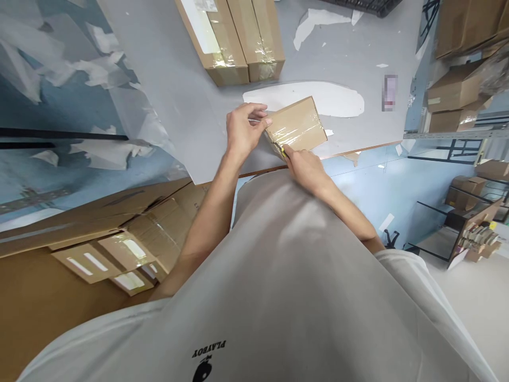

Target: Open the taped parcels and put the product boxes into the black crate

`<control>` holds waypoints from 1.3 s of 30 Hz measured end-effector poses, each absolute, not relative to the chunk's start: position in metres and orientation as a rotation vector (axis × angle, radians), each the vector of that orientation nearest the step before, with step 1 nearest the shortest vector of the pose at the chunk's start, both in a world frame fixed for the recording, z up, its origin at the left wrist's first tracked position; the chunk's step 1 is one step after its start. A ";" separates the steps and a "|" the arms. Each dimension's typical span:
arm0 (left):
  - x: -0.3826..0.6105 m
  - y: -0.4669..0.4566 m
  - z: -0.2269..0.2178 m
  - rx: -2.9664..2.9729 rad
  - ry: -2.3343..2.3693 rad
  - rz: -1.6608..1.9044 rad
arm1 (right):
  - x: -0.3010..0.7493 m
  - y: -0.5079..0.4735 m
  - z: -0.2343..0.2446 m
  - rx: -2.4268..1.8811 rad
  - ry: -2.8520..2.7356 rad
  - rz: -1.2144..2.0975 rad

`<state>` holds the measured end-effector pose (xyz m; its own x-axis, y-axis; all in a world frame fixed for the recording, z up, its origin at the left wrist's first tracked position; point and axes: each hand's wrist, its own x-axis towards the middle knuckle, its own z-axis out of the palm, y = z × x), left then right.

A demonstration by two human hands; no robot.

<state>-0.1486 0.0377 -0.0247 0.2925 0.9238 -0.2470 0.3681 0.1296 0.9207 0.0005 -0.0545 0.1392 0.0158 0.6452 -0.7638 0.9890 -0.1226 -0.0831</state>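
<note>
A small flat cardboard box [299,125], sealed with shiny clear tape, lies on the grey table [178,106] near its front edge. My left hand [243,130] grips the box's left end, fingers curled over its top edge. My right hand [305,165] is closed on a small yellow and black cutter [281,152], whose tip touches the box's near left corner at the tape seam.
Two long taped cardboard boxes [234,37] lie at the back of the table. Torn white paper scraps [318,98] lie beside the small box. Flattened cartons [115,244] lie at lower left. Metal shelves [461,79] with boxes stand at right.
</note>
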 end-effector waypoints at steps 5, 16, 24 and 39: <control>-0.150 0.032 -0.044 1.371 1.235 0.738 | 0.002 -0.067 0.147 1.821 1.641 -0.924; -0.149 0.026 -0.054 1.302 1.265 0.845 | -0.001 -0.073 0.133 1.869 1.661 -0.909; -0.154 0.024 -0.056 1.328 1.262 0.861 | 0.049 -0.086 0.151 2.079 1.787 -0.918; -0.055 0.005 0.006 1.873 1.158 0.630 | 0.132 -0.056 0.109 2.341 1.805 -0.916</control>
